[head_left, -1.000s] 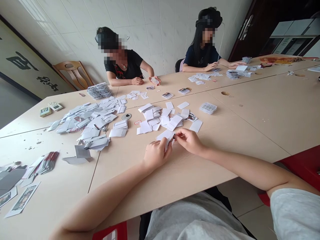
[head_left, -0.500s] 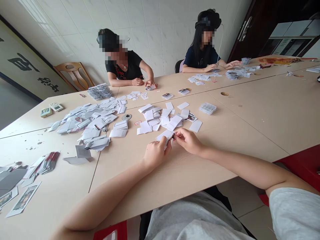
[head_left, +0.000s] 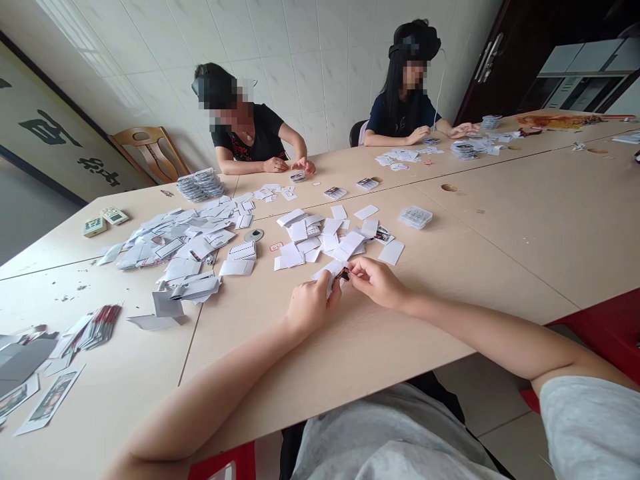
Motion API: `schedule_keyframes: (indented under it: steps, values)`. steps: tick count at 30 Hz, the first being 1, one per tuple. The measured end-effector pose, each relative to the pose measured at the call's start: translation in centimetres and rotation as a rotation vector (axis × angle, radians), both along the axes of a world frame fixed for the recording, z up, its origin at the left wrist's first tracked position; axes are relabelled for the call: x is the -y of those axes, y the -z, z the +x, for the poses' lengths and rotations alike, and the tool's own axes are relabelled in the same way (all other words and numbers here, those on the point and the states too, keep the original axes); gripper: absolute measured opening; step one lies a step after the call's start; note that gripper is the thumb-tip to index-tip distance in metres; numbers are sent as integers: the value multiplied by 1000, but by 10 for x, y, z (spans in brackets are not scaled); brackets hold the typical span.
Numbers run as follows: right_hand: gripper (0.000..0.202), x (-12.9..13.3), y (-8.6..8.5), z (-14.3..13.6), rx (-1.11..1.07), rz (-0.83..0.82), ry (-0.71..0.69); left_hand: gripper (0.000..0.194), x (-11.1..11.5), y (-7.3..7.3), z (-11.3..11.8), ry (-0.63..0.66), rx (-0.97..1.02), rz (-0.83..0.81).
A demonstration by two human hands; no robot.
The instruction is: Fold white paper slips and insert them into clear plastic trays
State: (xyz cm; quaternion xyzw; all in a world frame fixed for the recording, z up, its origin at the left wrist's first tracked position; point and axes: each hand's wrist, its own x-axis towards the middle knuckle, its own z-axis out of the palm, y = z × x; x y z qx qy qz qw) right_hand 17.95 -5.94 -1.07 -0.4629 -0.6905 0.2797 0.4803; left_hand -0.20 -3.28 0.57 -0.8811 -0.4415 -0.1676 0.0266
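Observation:
My left hand is closed around a small dark printed card, thumb on top, just above the table. At the card's right edge my right hand pinches with thumb and forefinger; whether it grips the card itself or something small beside it is hard to make out. Directly beyond my hands lies a loose spread of white cards, one of them partly under the left fingers. A printed card shows dark among them. Right of the spread sits a clear plastic case.
A big heap of white packets covers the left middle, beside a stack of cards and a tape roll. Two remotes lie far left. Across the table two people handle similar cards.
The dark card in my left hand has turned so more of its printed face shows. My right fingers have shifted slightly. The view has moved a little.

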Motion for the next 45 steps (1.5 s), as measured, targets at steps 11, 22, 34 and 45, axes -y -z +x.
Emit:
schedule_keyframes:
  steps: [11,22,34,45]
  values:
    - [12,3,-1,1,-31,-45,-35,20,-4,3,-1,-1,14,12]
    - [14,3,-2,6,-58,-108,-88,20,-6,1,-1,2,32,-22]
    - [13,6,-7,5,-93,-121,-111,21,-10,-6,-1,4,132,-139]
    - [14,12,-12,3,-71,-63,-1,25,-2,-10,-2,34,278,-256]
